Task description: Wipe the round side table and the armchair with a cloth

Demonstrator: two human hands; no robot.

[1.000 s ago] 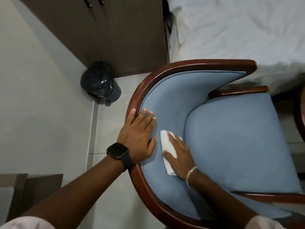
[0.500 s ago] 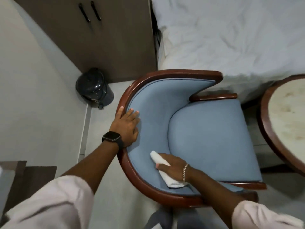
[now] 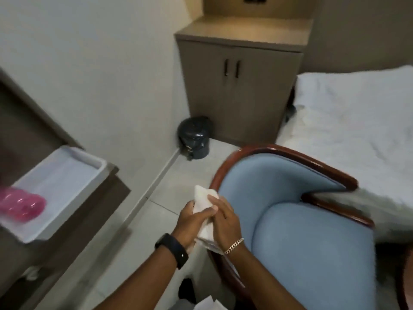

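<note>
cloth [image 3: 204,212]: white, folded into a narrow strip, long axis running from about 11 o'clock at its free top end to 5 o'clock at its lower end near my wrists. it is off every surface, held in the air between my two hands, just outside the wooden rim of the armchair [image 3: 297,238].

left hand [image 3: 192,222]: at the cloth's 9 o'clock side, fingers curled shut around the middle of the strip. right hand [image 3: 225,222]: at the cloth's 3 o'clock side, fingers lying close together flat along the strip, pressing it against the left palm. both hands hold the cloth; neither is free.

relation that governs the next move: the armchair's blue upholstery lies at 3 o'clock from the cloth, with the curved rim passing directly behind and below my right hand. the right hand is the nearer one to the chair; the left stands on the floor side.

judgement: the cloth looks to be in the middle of a refold or regrip, not in wiping contact.

surroundings: dark bin [image 3: 194,136] at 12 o'clock, brown cabinet [image 3: 239,92] behind it, bed [image 3: 357,121] at 2 o'clock, white tray [image 3: 55,186] at 9 o'clock. the round side table cannot be made out with certainty.
</note>
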